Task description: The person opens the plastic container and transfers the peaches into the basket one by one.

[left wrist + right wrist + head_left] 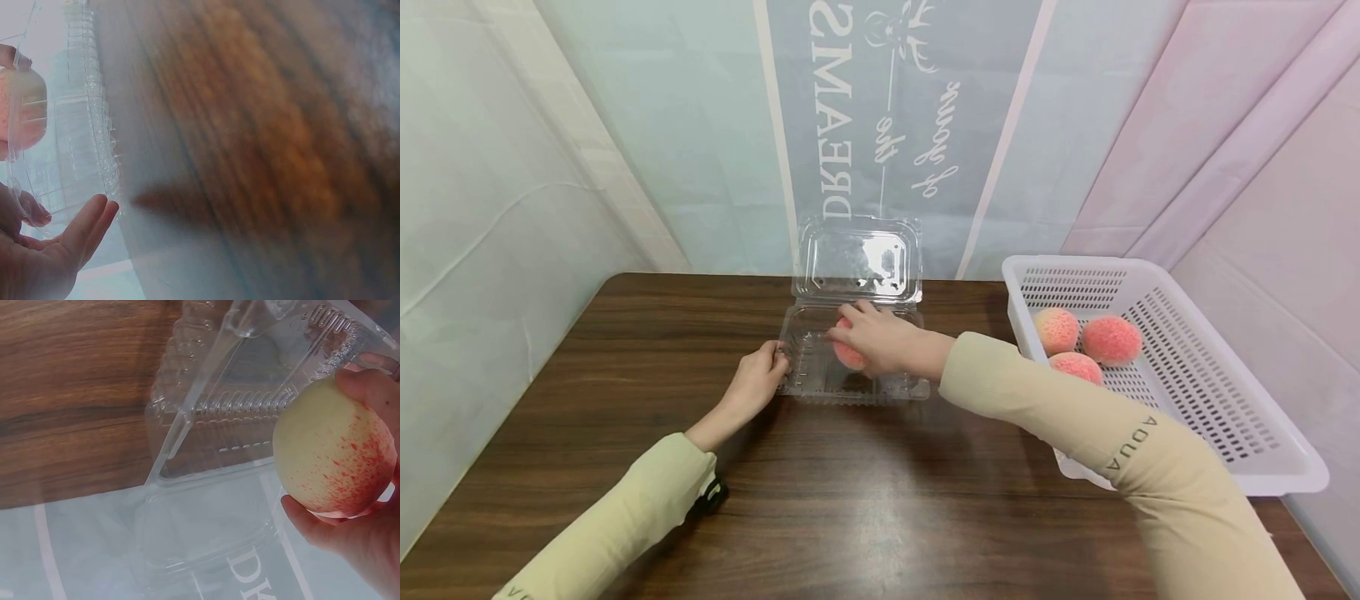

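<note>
A clear plastic clamshell box (811,367) lies on the table with its lid (857,258) raised at the back. At the box's left rim, my left hand (758,375) pinches the plastic wall; the left wrist view shows its thumb and fingers (87,228) on either side of the edge. My right hand (883,337) grips a peach (331,450), yellowish with red speckles, over the box. Thumb and fingers wrap round the fruit in the right wrist view. From the head, the right hand covers part of that peach.
To the right stands a white slatted plastic basket (1273,479) holding several peaches, including one red peach (1112,340). My right forearm crosses its near left side. A printed cloth backdrop (700,125) rises behind the brown wooden table (625,367).
</note>
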The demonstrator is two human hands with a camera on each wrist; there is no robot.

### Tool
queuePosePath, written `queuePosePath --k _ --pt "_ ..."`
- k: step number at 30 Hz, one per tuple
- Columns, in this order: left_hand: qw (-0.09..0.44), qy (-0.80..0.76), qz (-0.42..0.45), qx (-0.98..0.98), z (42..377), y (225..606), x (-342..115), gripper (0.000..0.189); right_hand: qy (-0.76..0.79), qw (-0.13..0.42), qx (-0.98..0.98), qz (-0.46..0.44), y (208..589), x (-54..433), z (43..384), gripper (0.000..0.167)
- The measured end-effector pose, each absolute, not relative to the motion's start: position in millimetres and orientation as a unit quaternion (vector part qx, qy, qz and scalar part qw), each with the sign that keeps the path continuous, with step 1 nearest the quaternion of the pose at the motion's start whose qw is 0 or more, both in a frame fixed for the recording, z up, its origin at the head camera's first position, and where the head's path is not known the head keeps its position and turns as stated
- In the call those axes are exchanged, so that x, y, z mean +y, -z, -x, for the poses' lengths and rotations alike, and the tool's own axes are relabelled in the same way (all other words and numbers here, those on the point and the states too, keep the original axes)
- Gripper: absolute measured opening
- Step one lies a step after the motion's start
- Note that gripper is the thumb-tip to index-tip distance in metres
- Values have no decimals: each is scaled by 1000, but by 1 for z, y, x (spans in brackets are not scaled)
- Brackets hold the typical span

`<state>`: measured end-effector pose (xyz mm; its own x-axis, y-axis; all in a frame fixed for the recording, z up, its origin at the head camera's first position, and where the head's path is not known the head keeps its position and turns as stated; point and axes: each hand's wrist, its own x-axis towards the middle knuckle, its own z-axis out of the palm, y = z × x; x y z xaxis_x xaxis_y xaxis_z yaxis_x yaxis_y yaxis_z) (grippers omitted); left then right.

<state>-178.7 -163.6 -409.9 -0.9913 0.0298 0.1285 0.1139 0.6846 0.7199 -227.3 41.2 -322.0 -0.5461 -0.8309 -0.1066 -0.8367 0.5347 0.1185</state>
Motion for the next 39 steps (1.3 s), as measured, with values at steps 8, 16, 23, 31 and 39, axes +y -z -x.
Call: queuePosePath --k 8,16,23,31,39 --pt "58 387 38 -919 179 410 -164 31 -114 -9 862 493 318 48 226 66" --pt "57 386 38 -920 179 410 -165 31 -122 -22 853 507 317 52 224 69" --pt "54 388 35 -919 179 410 -165 32 -123 -28 847 516 312 60 221 71" --pt "47 402 34 -914 179 409 -163 31 -115 -45 842 525 311 72 220 66" --pt "49 400 31 -915 180 410 -162 32 -116 -56 837 532 307 82 217 68"
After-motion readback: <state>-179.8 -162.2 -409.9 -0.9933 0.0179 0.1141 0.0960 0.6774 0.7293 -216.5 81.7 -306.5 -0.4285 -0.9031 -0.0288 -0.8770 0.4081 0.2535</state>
